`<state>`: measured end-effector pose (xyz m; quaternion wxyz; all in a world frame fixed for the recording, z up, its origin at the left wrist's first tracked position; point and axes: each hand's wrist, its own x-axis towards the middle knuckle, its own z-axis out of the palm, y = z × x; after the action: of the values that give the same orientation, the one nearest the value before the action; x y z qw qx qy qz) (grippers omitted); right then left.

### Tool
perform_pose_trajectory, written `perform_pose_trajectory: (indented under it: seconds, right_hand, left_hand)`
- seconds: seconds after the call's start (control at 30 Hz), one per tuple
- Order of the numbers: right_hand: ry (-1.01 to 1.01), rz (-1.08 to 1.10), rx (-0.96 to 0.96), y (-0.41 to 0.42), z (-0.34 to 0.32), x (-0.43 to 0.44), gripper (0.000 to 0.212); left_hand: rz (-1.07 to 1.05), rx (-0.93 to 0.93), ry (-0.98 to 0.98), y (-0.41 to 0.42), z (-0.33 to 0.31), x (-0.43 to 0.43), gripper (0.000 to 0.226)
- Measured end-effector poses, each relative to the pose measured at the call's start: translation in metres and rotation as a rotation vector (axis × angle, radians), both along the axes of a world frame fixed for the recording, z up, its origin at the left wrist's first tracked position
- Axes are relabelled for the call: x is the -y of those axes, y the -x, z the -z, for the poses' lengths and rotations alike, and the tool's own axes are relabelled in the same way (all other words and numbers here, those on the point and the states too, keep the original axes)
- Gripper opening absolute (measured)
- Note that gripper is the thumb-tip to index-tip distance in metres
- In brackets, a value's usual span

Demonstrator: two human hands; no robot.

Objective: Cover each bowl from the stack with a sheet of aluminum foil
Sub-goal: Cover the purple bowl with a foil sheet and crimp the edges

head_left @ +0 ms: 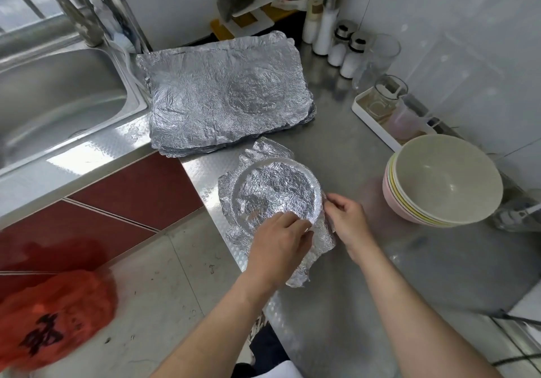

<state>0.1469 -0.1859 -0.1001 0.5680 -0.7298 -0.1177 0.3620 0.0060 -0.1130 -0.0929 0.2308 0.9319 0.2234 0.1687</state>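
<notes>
At the near edge of the counter [380,260], the foil [320,250] is pinched by the left hand [278,238], its fingers curled. The same foil is pinched at the side by the right hand [347,216]. One bowl [272,193] is covered by it. To the right, the stack of bowls [445,178] is left bare. Farther back, a pile of foil sheets [225,93] is laid flat beside the sink [58,90].

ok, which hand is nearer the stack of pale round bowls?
Right. Right hand pinches foil just left of the stack; left hand is farther left, on the foil-covered bowl.
</notes>
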Motion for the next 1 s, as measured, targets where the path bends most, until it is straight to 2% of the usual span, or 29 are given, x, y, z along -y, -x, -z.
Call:
perform_pose_trajectory:
  seconds: [0.27,0.43,0.47,0.6,0.67,0.8,1.0]
  right_hand:
    - [-0.011,0.065,0.165,0.025,0.005,0.000,0.037]
    - [0.134,0.147,0.347,0.041,0.005,-0.007,0.032]
    - [0.152,0.163,0.340,0.043,0.005,-0.009,0.028]
    - [0.152,0.153,0.220,0.044,0.006,-0.013,0.053]
    - [0.116,0.127,0.152,0.037,0.002,-0.013,0.052]
    - [0.122,0.008,0.064,0.027,0.002,-0.016,0.057]
    - [0.041,0.152,0.013,0.044,-0.001,-0.025,0.045]
  left_hand:
    - [-0.026,0.038,0.020,-0.006,-0.002,0.002,0.019]
    - [-0.050,0.010,0.044,-0.010,-0.003,0.006,0.020]
    - [-0.058,-0.005,0.062,-0.011,-0.003,0.006,0.022]
    - [0.015,-0.091,0.169,-0.012,-0.014,-0.002,0.015]
    - [-0.003,-0.076,0.153,-0.007,-0.025,-0.016,0.023]
    - [-0.292,0.005,0.049,0.002,-0.033,-0.056,0.034]
    - [-0.326,-0.036,0.213,0.004,-0.005,-0.070,0.041]
